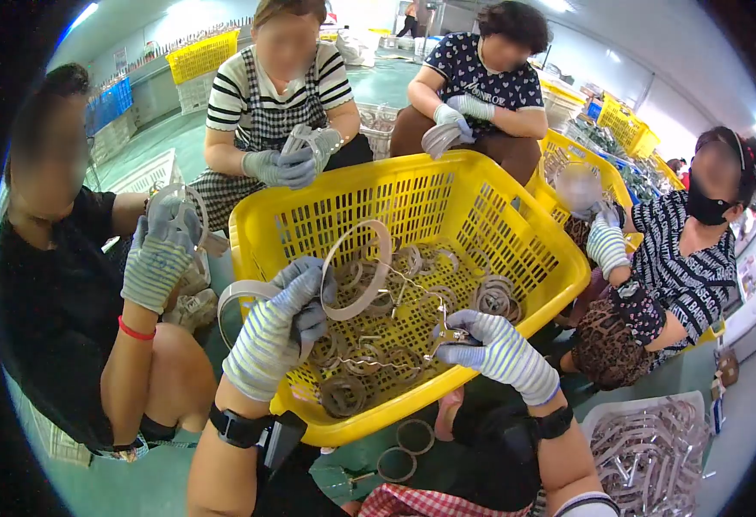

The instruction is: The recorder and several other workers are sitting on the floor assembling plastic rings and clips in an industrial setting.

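My left hand (270, 332), in a striped, grey-fingered glove, is closed on a pale translucent ring (384, 254) held upright above the yellow crate (378, 422). A second pale ring (242, 291) sits on the outer side of that hand. Between the gloved thumb and fingers of my right hand (503, 349) is a small shiny metal clasp (443, 323) with bent wire at it. Thin wavy wire runs between the two hands; how it joins the ring I cannot tell. Below them, several loose rings (494, 295) and metal bits lie inside the crate.
Gloved co-workers sit around the crate, some with rings in hand; one hand (158, 267) is close at left. A white bin (654, 448) of pale curved parts stands at lower right. Two rings (397, 464) lie on the green floor below the crate.
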{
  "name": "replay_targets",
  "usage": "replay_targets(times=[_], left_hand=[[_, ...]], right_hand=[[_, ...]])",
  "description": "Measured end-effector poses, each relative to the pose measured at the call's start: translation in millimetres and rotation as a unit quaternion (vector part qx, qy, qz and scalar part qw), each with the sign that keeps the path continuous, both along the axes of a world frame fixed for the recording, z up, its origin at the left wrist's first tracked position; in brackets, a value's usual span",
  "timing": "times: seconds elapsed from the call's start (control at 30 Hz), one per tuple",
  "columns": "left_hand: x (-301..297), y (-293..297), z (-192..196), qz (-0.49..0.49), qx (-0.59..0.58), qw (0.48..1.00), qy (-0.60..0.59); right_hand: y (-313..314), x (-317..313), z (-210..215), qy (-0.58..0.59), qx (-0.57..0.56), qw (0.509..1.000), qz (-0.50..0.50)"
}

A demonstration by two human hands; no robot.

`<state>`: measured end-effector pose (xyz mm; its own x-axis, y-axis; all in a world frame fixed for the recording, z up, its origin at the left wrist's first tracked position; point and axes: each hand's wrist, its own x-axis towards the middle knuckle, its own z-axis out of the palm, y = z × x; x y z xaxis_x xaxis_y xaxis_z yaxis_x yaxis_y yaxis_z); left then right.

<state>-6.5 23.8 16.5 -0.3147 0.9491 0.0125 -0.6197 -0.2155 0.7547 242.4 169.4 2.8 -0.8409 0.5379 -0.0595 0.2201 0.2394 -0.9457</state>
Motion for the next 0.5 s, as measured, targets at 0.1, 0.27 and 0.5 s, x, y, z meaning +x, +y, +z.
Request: replay_targets(times=[0.1,0.27,0.5], left_hand=[[2,0,1,0.000,-0.010,1.000,0.013],[5,-3,4,0.003,-0.026,0.994,0.104],[20,-10,19,-0.015,-0.086,0.951,0.296]], right_hand=[[1,0,-2,0.015,0.021,1.000,0.001],[4,3,-2,-0.014,0.178,0.983,0.046],[-2,6,8,-0.051,0.202,0.977,0.032]])
